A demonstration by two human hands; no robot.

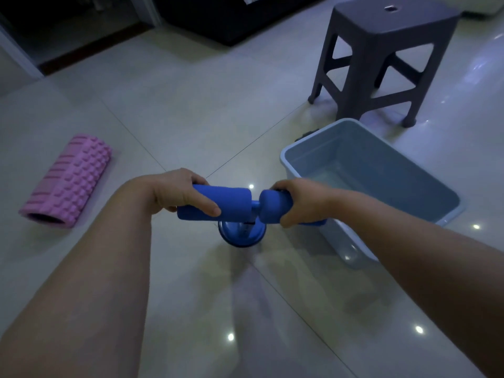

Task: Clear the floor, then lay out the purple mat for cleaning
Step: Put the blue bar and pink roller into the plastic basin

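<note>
A blue sit-up bar (234, 205) with two foam handles and a round suction base (241, 236) stands on the tiled floor in the middle of the view. My left hand (182, 192) grips its left foam handle. My right hand (297, 200) grips its right foam handle. A pink ridged foam roller (71, 178) lies on the floor to the left, apart from both hands. No purple mat is in view.
A light blue plastic tub (300, 156), nothing visible in it, sits on the floor just right of the bar. A dark grey plastic stool (387, 50) stands behind it. Dark furniture (231, 20) and a doorway line the far edge.
</note>
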